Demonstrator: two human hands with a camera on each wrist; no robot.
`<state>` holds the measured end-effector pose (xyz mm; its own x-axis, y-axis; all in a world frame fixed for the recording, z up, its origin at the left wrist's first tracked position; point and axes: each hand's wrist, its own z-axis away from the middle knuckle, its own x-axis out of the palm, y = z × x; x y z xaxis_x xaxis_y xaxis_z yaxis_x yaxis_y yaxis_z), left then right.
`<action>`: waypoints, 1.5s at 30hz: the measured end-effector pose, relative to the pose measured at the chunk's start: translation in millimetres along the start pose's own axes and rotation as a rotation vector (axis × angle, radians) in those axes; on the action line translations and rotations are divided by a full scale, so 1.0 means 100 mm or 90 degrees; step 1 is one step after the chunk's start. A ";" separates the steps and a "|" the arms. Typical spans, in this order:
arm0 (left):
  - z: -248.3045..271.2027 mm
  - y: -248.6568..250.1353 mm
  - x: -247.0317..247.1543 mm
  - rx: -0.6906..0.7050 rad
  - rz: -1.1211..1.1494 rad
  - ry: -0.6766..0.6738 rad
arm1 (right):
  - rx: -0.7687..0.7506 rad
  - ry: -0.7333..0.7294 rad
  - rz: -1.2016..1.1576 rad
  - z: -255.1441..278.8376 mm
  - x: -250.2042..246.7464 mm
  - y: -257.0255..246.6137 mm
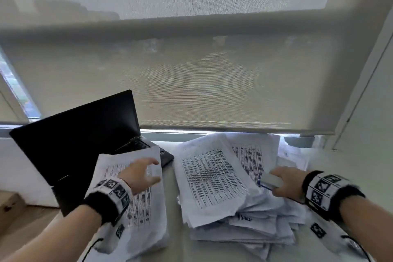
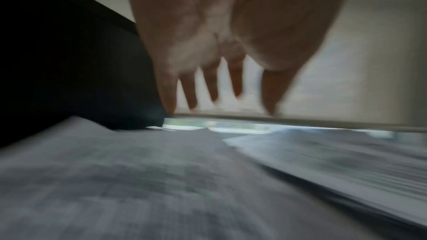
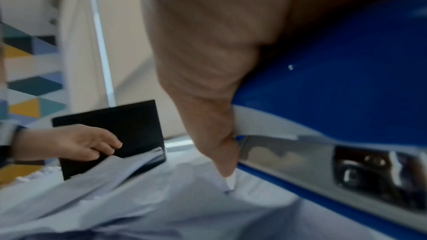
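A: Where is the stapler (image 1: 269, 181) found?
B: It is gripped in the right hand (image 1: 287, 183), fingers curled round it, and is held over the loose pile of printed sheets (image 1: 212, 178) on the right of the table (image 1: 172, 193).
A: How is the left hand (image 1: 139, 174) kept?
B: It is spread, fingers straight and apart, with nothing held. It is placed over the left stack of sheets (image 1: 141, 210); whether the paper is touched cannot be told.
A: What else is seen?
B: The far end of that stack is propped on an open black laptop (image 1: 74, 140), and a lowered roller blind (image 1: 191, 83) is seen behind.
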<state>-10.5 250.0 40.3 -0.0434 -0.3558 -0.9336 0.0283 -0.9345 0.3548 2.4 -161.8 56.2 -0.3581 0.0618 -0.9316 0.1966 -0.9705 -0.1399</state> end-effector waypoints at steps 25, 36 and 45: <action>0.53 1.39 0.84 0.171 -0.048 -0.294 | 0.215 0.120 -0.331 0.35 0.38 0.55; 0.37 1.50 1.10 0.310 -0.185 -0.368 | 0.424 0.223 -0.401 -0.27 0.37 0.72; 0.48 1.77 1.16 0.367 -0.215 -0.367 | 0.420 0.349 -0.256 -0.17 0.16 1.10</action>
<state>-58.6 42.6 -2.7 -0.4593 0.1353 -0.8779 -0.5788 -0.7953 0.1802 34.0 -263.2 20.5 0.2252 0.3582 -0.9061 -0.4636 -0.7786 -0.4230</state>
